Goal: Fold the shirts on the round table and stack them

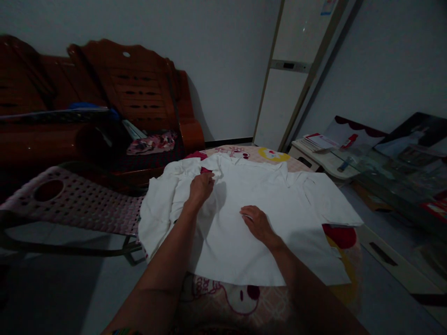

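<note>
A white short-sleeved shirt (258,186) lies spread over a round table, its collar edge toward the far side and one sleeve out to the right. My left hand (201,188) is closed at the shirt's left side, with a bit of the white fabric pinched between thumb and fingers. My right hand (257,223) rests on the middle of the shirt, palm down, fingers stretched out and holding nothing. Beside my left hand is a bunched white cloth (157,209), with dark red fabric (206,170) showing behind it.
A patterned pink tablecloth (272,302) covers the table. To the left stand a woven chair (94,200) and a carved wooden sofa (139,88) with folded cloth (153,143) on it. At right are a glass-topped table (391,172) and a tall white air conditioner (279,102).
</note>
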### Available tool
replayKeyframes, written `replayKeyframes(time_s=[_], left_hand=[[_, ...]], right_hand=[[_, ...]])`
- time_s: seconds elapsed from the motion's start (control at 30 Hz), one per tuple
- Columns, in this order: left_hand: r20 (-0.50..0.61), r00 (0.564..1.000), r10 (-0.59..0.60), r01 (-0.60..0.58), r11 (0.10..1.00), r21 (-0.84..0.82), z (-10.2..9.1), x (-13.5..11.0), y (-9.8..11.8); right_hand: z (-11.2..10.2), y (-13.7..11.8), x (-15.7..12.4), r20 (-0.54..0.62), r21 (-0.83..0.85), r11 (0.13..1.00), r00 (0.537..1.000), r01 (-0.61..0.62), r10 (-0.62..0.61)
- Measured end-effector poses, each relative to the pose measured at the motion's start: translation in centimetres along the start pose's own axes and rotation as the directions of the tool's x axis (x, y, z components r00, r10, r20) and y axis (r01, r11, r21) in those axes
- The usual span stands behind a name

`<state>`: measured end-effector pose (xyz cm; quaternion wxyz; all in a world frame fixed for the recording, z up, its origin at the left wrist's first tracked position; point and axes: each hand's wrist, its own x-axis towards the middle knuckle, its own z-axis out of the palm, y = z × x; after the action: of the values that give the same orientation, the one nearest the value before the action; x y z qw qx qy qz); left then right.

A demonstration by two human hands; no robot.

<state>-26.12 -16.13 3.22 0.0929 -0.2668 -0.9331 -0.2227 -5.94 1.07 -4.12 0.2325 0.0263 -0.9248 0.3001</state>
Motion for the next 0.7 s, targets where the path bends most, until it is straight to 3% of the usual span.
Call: replayKeyframes(time_s=[0.1,0.17,0.27,0.43,0.7], left_hand=[[0.009,0.996,-0.087,0.086,0.994,0.074,-1.6,-0.5,-1.1],[0.025,0.997,-0.071,0.068,0.993,0.097,-2.0,-0.8,-1.6],[0.063,0.998,-0.026,0.014,0.985,0.173,-1.9,-1.3,-1.6],[0.074,0.986,-0.152,0.118,0.933,0.34,-1.6,-2.3,-0.9],[0.209,0.963,-0.167,0.08,0.925,0.371,-1.6,-2.5,-1.4]], right_hand=[[0.3,0.2,-0.1,-0.033,0.005,0.999,0.999,0.032,-0.032],[0.4,0.2,-0.1,-0.042,0.0,0.999,0.998,0.046,-0.046],[0.3,0.1,-0.2,-0.039,-0.006,0.999,0.998,0.048,-0.048],[0.2,0.0,-0.2,-0.042,-0.015,0.999,0.998,0.051,-0.051],[0.1,0.0,-0.2,-0.021,-0.013,0.999,0.998,0.051,-0.051]])
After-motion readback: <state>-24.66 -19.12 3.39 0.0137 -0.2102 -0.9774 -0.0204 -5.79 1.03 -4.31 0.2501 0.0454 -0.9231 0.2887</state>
